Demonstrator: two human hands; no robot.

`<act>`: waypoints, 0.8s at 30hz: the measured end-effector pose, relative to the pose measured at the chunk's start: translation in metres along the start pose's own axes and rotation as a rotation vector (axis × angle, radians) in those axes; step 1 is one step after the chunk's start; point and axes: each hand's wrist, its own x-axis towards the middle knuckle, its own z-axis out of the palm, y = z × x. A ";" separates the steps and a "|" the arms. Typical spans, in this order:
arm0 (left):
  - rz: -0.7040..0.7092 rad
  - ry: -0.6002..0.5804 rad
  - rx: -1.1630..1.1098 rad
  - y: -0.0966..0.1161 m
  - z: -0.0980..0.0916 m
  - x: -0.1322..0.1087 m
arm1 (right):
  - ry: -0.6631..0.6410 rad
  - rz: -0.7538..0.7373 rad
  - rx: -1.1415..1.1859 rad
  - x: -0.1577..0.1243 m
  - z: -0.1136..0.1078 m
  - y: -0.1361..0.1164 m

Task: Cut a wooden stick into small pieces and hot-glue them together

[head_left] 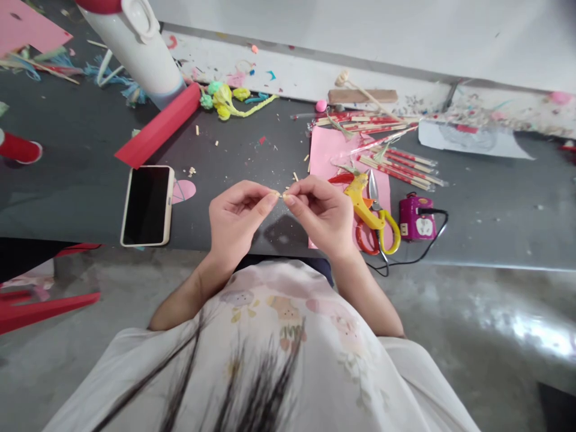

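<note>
- A person's two bare hands meet above the near edge of a dark counter [504, 210], fingertips almost touching over a tiny pale piece [281, 195] too small to identify.
- The left hand [236, 219] pinches the piece between thumb and forefinger, its other fingers curled in.
- The right hand [321, 213] mirrors it, thumb and forefinger pressed together at the piece's other side.
- Just beside the right hand, a yellow glue gun [360, 201] and scissors [390, 233] with yellow and red handles lie over a pink sheet [324, 153].
- Further right, near the counter's front edge, sits a purple box [416, 217] trailing a black cord [443, 225].
- Left of the left hand, a phone [148, 206] lies dark-screened at the near edge, a pink paper oval [184, 191] beside it.
- Toward the far edge, a white bottle [139, 54] stands behind a red strip [159, 129], with yellow and green pompoms [222, 99] to the right.
- Red-patterned sticks [400, 168] in clear wrapping lie right of center, toward the far edge.
</note>
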 end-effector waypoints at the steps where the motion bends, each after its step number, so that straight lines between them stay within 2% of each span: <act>1: 0.022 -0.002 0.010 0.000 0.000 0.000 | 0.001 -0.007 -0.004 0.000 0.000 0.000; 9: 0.182 -0.012 0.054 0.002 0.001 -0.001 | 0.022 -0.061 -0.113 -0.002 0.000 -0.002; 18: 0.209 -0.005 0.077 0.004 0.001 -0.001 | 0.069 -0.148 -0.150 -0.002 0.001 -0.003; 24: 0.135 0.002 0.105 0.009 0.003 -0.003 | 0.120 -0.186 -0.204 -0.004 0.001 -0.003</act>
